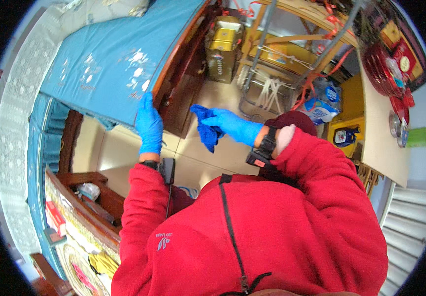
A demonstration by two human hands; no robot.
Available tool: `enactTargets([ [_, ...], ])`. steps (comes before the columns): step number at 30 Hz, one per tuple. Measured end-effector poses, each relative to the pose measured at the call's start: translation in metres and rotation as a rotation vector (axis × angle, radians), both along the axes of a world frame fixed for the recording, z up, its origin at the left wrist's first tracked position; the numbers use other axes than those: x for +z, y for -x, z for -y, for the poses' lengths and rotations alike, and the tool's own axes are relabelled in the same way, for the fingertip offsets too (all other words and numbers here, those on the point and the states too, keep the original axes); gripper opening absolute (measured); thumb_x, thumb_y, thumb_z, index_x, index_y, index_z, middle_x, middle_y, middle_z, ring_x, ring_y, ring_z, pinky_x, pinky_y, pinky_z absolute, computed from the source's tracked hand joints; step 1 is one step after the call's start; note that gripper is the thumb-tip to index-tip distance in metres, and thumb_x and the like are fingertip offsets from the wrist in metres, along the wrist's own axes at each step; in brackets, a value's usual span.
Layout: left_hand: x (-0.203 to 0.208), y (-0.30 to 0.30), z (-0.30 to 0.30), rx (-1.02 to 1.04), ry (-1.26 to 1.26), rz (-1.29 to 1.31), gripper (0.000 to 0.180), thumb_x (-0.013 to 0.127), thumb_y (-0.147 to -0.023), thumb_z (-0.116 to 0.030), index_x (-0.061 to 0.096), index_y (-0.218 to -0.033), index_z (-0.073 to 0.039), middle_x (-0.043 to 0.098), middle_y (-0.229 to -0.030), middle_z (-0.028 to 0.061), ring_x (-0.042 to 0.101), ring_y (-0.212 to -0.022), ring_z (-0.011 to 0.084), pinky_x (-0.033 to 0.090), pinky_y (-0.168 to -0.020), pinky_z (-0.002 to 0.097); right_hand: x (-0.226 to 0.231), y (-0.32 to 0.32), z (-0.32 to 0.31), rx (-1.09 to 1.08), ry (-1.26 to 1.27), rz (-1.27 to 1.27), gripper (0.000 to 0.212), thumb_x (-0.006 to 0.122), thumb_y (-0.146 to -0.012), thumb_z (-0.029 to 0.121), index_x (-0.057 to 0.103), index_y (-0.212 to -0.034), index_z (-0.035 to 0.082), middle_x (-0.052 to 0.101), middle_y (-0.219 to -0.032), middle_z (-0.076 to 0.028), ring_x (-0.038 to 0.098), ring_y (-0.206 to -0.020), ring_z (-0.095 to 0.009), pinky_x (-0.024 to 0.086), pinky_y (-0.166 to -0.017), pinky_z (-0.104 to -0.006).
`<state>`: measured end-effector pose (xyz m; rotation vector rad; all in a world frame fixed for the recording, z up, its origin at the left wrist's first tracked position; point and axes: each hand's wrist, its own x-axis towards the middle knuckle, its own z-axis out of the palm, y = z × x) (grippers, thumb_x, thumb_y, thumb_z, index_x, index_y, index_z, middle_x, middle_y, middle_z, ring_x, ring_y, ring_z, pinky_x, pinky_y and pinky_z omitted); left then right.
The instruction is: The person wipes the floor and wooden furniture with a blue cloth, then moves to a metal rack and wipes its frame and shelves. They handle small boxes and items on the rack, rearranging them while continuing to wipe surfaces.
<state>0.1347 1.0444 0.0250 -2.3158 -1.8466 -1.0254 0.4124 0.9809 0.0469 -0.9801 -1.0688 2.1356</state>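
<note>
Mid-frame, right hand [233, 127] has fingers pinched on blue cloth [208, 135], just left, long axis steep; left hand [149, 129] farther left, fingers extended, maybe touching wooden bed edge [169, 74].

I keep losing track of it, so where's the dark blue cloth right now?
In the head view, the dark blue cloth is just above and left of the middle, held by the gloved right hand, beside the brown wooden cabinet.
</note>
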Motion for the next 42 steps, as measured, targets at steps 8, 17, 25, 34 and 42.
enactTargets([
  [8, 0.005, -0.004, 0.003, -0.005, -0.058, 0.115, 0.048, 0.047, -0.089, 0.001, 0.053, -0.136, -0.008, 0.056, -0.134, 0.0213, 0.056, -0.120, 0.0391, 0.044, -0.103, 0.0449, 0.010, 0.006, 0.009, -0.098, 0.008, 0.039, 0.029, 0.059, -0.097, 0.033, 0.063, -0.106, 0.005, 0.068, -0.080, -0.004, 0.065, -0.073, -0.014, 0.048, -0.068, -0.0271],
  [17, 0.016, -0.005, 0.000, -0.056, -0.029, 0.203, 0.052, 0.054, -0.083, 0.003, 0.055, -0.134, -0.008, 0.059, -0.130, 0.0188, 0.057, -0.120, 0.0360, 0.045, -0.104, 0.0424, -0.017, 0.033, -0.034, -0.122, -0.110, 0.128, 0.018, 0.055, -0.097, 0.018, 0.061, -0.108, 0.006, 0.069, -0.082, -0.009, 0.067, -0.069, -0.021, 0.053, -0.061, -0.0347],
  [25, 0.012, -0.008, -0.006, -0.025, -0.075, 0.119, 0.049, 0.054, -0.084, 0.001, 0.057, -0.131, -0.010, 0.058, -0.131, 0.0164, 0.059, -0.117, 0.0348, 0.048, -0.100, 0.0419, -0.023, 0.069, -0.130, -0.091, -1.060, 1.215, 0.025, 0.057, -0.090, 0.016, 0.062, -0.115, 0.015, 0.066, -0.090, -0.019, 0.069, -0.081, -0.035, 0.054, -0.064, -0.0449],
  [34, 0.014, -0.008, -0.003, -0.041, 0.035, 0.228, 0.052, 0.053, -0.085, 0.005, 0.055, -0.136, -0.009, 0.057, -0.133, 0.0174, 0.053, -0.125, 0.0355, 0.040, -0.110, 0.0421, -0.054, 0.105, -0.120, 0.167, -1.455, 1.323, 0.021, 0.059, -0.083, 0.008, 0.061, -0.104, 0.008, 0.067, -0.086, -0.016, 0.069, -0.069, -0.034, 0.052, -0.050, -0.0456],
  [42, 0.014, -0.006, -0.005, -0.077, -0.061, 0.165, 0.051, 0.053, -0.084, 0.004, 0.057, -0.133, -0.010, 0.059, -0.131, 0.0179, 0.057, -0.119, 0.0357, 0.046, -0.103, 0.0418, -0.041, 0.076, -0.107, 0.188, -1.176, 1.269, 0.036, 0.056, -0.086, 0.014, 0.056, -0.123, 0.012, 0.069, -0.094, -0.016, 0.068, -0.086, -0.036, 0.053, -0.071, -0.0483],
])
